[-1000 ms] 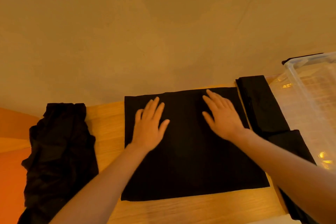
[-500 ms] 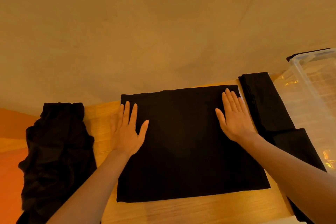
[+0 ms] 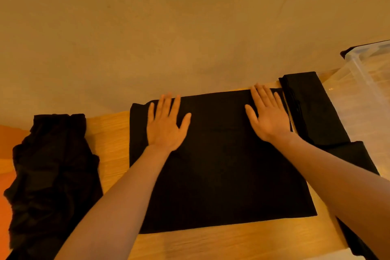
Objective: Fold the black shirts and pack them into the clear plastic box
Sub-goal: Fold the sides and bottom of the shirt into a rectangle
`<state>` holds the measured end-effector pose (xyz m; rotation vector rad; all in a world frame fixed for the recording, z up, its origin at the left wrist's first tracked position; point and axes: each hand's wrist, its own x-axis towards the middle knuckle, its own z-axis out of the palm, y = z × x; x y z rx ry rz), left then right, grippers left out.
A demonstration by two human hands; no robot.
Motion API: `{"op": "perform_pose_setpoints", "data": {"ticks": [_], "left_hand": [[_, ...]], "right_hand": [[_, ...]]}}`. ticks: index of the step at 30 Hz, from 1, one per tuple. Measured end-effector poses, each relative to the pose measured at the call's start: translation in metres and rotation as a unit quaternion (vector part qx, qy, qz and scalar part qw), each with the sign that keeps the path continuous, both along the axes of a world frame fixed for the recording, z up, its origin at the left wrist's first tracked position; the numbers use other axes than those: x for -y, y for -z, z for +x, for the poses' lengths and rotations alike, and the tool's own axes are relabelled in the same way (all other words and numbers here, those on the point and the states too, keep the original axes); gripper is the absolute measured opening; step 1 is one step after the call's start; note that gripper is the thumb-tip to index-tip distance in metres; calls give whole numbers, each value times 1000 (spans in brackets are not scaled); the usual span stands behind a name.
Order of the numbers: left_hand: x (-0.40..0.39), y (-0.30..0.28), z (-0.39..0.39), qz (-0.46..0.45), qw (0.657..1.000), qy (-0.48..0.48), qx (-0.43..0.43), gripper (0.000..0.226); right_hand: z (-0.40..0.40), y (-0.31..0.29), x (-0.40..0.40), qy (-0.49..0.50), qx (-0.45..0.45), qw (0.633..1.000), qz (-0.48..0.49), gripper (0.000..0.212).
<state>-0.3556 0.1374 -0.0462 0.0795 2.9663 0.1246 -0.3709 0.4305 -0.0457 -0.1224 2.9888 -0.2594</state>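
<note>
Resting flat, both hands nearer shirt's far edge than before.

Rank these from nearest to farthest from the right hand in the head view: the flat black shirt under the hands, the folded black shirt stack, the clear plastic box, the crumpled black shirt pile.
1. Flat black shirt: directly under the right hand.
2. Folded black shirt stack: just to its right.
3. Clear plastic box: beyond the stack, far right.
4. Crumpled black shirt pile: far left, past the left hand.
</note>
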Motion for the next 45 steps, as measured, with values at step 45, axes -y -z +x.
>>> {"op": "perform_pose_setpoints", "data": {"ticks": [45], "left_hand": [[26,-4,327,38,993,-115,10,83]], "right_hand": [[267,-2,-79,-119,27,992,-14,77]]}}
